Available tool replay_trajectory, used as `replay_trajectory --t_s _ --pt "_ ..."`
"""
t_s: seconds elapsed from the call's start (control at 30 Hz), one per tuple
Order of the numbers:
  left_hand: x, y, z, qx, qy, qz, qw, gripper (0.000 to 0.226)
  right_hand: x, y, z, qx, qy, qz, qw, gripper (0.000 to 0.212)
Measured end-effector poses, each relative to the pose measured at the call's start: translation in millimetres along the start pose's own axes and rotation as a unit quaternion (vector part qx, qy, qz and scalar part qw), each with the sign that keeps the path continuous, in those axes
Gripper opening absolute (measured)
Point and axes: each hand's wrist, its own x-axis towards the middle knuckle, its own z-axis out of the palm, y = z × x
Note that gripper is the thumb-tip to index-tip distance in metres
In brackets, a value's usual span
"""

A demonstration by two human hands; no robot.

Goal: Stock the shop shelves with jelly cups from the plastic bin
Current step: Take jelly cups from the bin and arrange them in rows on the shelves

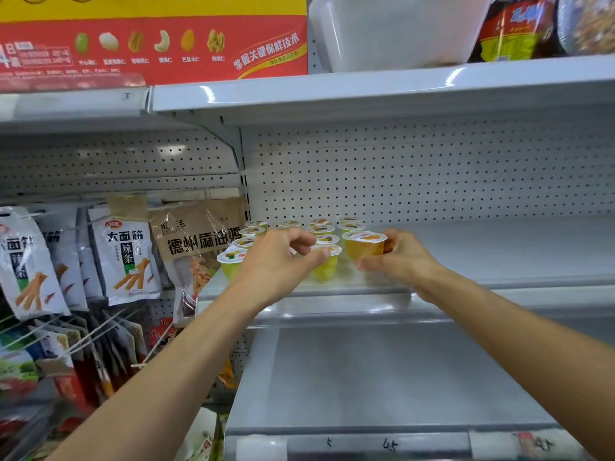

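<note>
Several jelly cups (320, 229) with white printed lids stand in rows at the left end of the middle shelf (499, 254). My left hand (279, 261) grips a yellow-green jelly cup (327, 266) at the front of the rows, thumb on its lid edge. My right hand (396, 257) holds an orange jelly cup (362, 246) at the right end of the front row, fingers curled behind it. The clear plastic bin (396, 31) sits on the top shelf above.
Hanging snack bags (124, 254) and a brown packet (199, 234) fill the bay to the left. A red nut box (153, 38) and instant noodle packs (519, 28) sit on the top shelf. The lower shelf (382, 377) is bare metal.
</note>
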Motion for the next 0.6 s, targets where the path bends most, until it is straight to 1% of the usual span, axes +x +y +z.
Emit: replay_trajectory --t_s 0.17,0.5,0.6 --pt "-6.4 -10.6 2.3 0.005 -0.005 -0.015 1.000 0.030 12.1 6.3 6.7 -0.063 0.003 0.016 0.998 0.040" --pt "-11.9 -16.8 2.6 0.001 -0.011 -0.021 1.000 0.030 12.4 8.3 14.1 -0.112 0.003 0.023 0.993 0.056" --pt "-13.4 -17.8 3.3 -0.006 -0.006 -0.022 1.000 0.029 10.9 10.7 12.0 -0.145 0.005 0.023 0.989 0.058"
